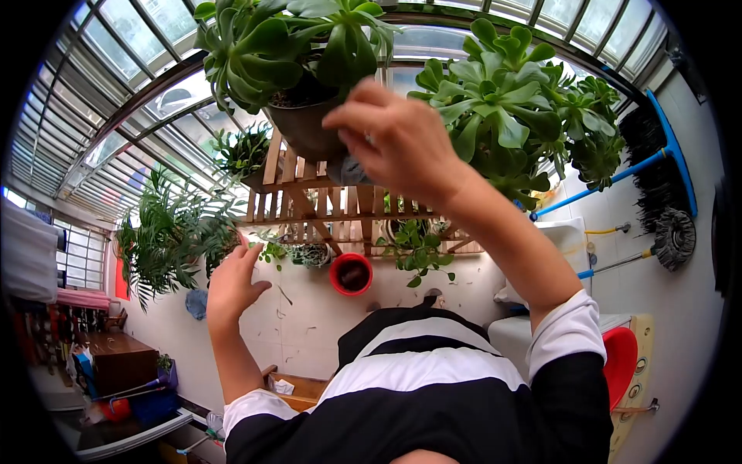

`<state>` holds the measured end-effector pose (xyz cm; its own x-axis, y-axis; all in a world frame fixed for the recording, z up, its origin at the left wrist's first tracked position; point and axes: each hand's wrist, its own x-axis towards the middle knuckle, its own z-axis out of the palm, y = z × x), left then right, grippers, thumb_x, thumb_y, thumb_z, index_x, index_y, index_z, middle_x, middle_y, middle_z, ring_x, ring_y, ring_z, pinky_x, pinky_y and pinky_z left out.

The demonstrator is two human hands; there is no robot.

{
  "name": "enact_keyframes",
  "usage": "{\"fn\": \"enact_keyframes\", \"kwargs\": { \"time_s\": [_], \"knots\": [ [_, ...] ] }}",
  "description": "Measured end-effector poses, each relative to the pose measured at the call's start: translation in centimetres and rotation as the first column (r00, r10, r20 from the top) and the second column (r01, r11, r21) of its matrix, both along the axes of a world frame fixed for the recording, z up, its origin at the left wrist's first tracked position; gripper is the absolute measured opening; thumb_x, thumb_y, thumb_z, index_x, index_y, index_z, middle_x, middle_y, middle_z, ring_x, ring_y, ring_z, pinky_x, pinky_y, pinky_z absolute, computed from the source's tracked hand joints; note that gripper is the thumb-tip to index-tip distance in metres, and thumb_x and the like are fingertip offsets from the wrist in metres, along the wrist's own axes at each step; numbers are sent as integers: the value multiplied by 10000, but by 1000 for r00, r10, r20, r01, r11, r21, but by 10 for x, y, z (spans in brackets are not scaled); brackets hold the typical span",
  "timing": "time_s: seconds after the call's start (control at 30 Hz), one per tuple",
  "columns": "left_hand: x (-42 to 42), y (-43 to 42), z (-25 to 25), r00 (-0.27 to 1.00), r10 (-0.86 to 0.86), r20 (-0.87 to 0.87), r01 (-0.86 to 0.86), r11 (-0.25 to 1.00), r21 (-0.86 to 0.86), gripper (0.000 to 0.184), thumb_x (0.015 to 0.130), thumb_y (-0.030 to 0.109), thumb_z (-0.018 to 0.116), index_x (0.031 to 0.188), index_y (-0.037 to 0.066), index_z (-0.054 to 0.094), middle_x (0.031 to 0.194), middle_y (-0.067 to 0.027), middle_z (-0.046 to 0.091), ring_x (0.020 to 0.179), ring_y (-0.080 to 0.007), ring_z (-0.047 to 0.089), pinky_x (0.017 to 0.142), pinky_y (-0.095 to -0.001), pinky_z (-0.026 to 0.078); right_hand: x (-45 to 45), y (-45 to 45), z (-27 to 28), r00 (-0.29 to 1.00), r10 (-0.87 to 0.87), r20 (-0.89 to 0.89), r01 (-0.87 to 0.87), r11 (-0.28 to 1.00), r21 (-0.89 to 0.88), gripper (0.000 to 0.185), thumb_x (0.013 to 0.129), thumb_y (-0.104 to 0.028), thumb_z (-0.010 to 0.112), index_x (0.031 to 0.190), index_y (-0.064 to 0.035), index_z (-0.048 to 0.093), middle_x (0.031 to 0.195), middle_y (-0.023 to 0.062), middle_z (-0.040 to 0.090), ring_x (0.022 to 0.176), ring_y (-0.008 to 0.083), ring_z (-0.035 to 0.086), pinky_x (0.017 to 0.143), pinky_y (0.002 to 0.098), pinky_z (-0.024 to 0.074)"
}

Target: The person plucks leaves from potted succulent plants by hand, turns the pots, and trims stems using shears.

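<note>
My right hand (398,139) is raised at the wooden plant rack, in front of a dark pot (305,131) that holds a large green succulent (270,54). Its fingers are curled together, and whatever may be between them cannot be made out. Just below that hand, a grey cloth-like thing (352,172) lies on the wooden rack (332,205). My left hand (236,282) hangs lower on the left, fingers apart and holding nothing, near a leafy palm-like plant (174,232). Between my hands, a red pot (352,274) with dark soil stands on the floor.
A second big succulent (495,100) fills the right of the rack. A blue broom (672,155) and a mop (674,240) lean by the right wall. Beside me on the right is a red basin (620,363). Behind my left arm is a wooden stool-like piece (301,387).
</note>
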<state>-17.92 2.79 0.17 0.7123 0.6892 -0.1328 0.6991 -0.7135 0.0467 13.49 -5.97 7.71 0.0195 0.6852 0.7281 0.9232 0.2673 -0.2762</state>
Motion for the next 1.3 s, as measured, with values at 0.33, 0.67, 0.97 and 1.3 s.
{"fn": "enact_keyframes", "kwargs": {
  "time_s": [0.33,0.67,0.97,1.3],
  "knots": [
    [150,32,19,425,51,904,306,932,-197,453,921,16,600,1368,0,529,1283,-114,601,1189,-215,589,957,-326,512,62,79,53,787,-254,562,63,940,335,213,795,-217,607,909,-106,748,1478,141,383,1410,329,284,1133,504,205],
    [272,99,23,-148,695,704,620,619,-482,373,933,-15,514,1304,0,549,1359,-90,548,1232,-212,527,1031,-327,444,71,73,72,652,-128,748,35,990,138,359,864,-221,541,1207,-194,639,1431,99,441,1409,273,327,1199,503,167],
    [297,97,47,-200,935,294,954,255,-159,573,820,-112,382,1370,31,457,1253,-162,573,1157,-284,591,1004,-405,531,70,62,72,534,-282,797,298,945,135,650,725,-71,724,1343,-216,583,1402,51,479,1377,229,385,1176,430,221],
    [301,122,41,-38,893,448,980,120,-156,513,784,-93,490,1284,18,528,1177,-138,617,1098,-274,612,1000,-391,528,71,66,73,593,-281,755,229,957,176,478,795,-38,581,1237,-209,649,1302,67,567,1303,226,466,1143,433,255]
  ]
}}
